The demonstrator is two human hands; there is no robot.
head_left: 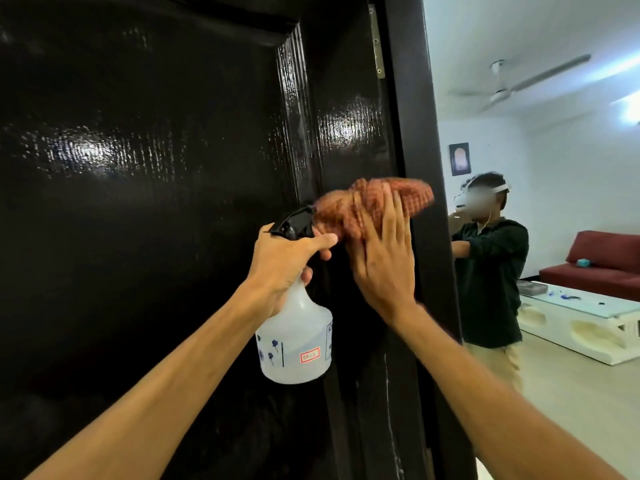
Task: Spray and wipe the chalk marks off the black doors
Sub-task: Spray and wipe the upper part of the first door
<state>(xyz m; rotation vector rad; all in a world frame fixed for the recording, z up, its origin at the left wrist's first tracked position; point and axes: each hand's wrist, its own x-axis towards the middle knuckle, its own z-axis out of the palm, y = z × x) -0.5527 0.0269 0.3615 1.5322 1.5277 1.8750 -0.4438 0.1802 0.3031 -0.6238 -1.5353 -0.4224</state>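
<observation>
A glossy black door [145, 168] fills the left and middle of the head view. My left hand [284, 268] grips the neck of a translucent white spray bottle [294, 344] with a black trigger head [294, 223]. My right hand [381, 268] presses an orange-brown checked cloth [374, 202] flat against the door's right stile, fingers spread. The cloth is blurred. A faint white chalk streak [389, 407] runs down the stile below my right wrist.
The black door frame [422, 168] stands right of the cloth, with a metal hinge [377, 43] near the top. Beyond it is a room with another person [491, 282] wearing a headset, a red sofa [602, 268], a white low table [585, 323] and a ceiling fan [502, 88].
</observation>
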